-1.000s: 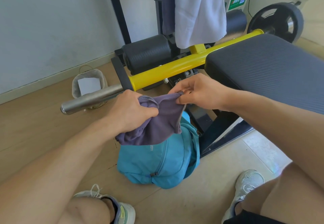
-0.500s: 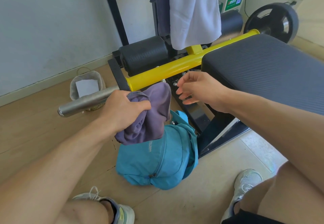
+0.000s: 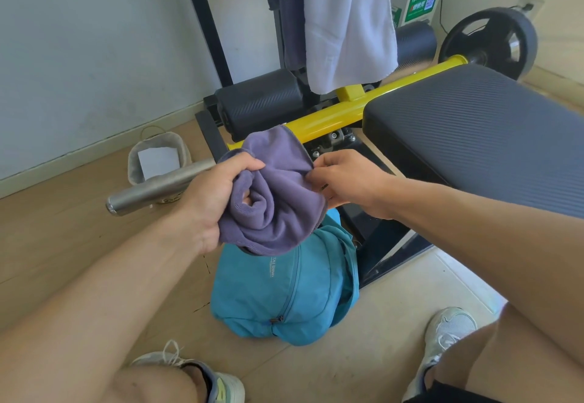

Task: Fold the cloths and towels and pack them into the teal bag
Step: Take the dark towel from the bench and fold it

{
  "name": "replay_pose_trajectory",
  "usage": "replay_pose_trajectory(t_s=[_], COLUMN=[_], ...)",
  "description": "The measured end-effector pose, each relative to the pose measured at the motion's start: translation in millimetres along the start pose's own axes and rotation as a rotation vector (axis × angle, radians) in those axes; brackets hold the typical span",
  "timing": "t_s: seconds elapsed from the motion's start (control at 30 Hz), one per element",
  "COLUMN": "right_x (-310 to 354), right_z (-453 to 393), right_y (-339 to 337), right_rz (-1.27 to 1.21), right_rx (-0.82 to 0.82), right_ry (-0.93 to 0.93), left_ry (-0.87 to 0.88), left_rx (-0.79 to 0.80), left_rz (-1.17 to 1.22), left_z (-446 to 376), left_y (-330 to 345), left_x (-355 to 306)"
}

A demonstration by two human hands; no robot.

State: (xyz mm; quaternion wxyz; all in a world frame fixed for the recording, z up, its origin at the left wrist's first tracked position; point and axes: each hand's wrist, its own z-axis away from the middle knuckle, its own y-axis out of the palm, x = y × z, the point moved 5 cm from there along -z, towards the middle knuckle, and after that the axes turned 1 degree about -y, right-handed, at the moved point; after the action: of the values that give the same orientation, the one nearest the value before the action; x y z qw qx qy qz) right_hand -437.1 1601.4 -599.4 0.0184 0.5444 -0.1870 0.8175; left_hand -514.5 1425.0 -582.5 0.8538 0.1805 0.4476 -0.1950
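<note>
- The task is judged to be in its middle part: one purple cloth (image 3: 271,194) is being handled, and it is not yet packed.
- The purple cloth is held in the air just above the teal bag (image 3: 284,289), which lies on the floor between the two feet.
- The cloth is seen bunched and rolled, not as a flat, neat fold, so some folding is probably left.
- Whether the teal bag is open, and what is already inside it, cannot be told.
- A white towel (image 3: 347,23) and a darker cloth (image 3: 289,14) are hung on the far rack, so they are still to be folded and packed.
- The cloth is gripped by the left hand (image 3: 208,200) with the fingers curled tightly around the left part of the bundle.
- The right edge of the cloth is pinched by the right hand (image 3: 344,181) in a narrow grip; the fingertips are partly hidden by the fabric.
</note>
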Motion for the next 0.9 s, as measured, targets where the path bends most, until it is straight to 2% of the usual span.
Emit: replay_pose_trajectory(t_s=[0.1, 0.23, 0.43, 0.53, 0.63, 0.7, 0.8, 0.9], right_x=[0.4, 3.1, -5.8, -6.4, -2.1, -2.1, -8.2, -19.3], right_z=[-1.1, -2.0, 4.5, 6.9, 5.1, 2.9, 2.1, 2.5], right_y=[-2.7, -9.0, -9.0, -9.3, -11.6, -9.7, -0.8, 11.8], right_rz=[-0.102, -0.395, -0.140, -0.033, 0.335, 0.278, 0.006, -0.143], right_rx=[0.001, 0.078, 0.228, 0.212, 0.087, 0.067, 0.314, 0.586], right_ry=[0.011, 0.080, 0.182, 0.203, 0.079, 0.048, 0.099, 0.138], left_ry=[0.025, 0.037, 0.054, 0.079, 0.059, 0.040, 0.014, -0.001], left_rx=[-0.038, -0.118, -0.186, -0.216, -0.118, -0.016, 0.201, 0.333], left_rz=[-0.012, -0.051, -0.076, -0.106, -0.184, -0.240, -0.245, -0.182], left_z=[-0.3, -0.7, -2.6, -3.4, -1.3, 2.8, 9.5, 14.8], left_y=[-3.9, -15.1, -34.6, -39.6, -25.8, -15.1, -1.8, 4.3], left_x=[-2.7, -7.7, -16.3, -15.9, -7.5, -3.6, -2.3, -3.4])
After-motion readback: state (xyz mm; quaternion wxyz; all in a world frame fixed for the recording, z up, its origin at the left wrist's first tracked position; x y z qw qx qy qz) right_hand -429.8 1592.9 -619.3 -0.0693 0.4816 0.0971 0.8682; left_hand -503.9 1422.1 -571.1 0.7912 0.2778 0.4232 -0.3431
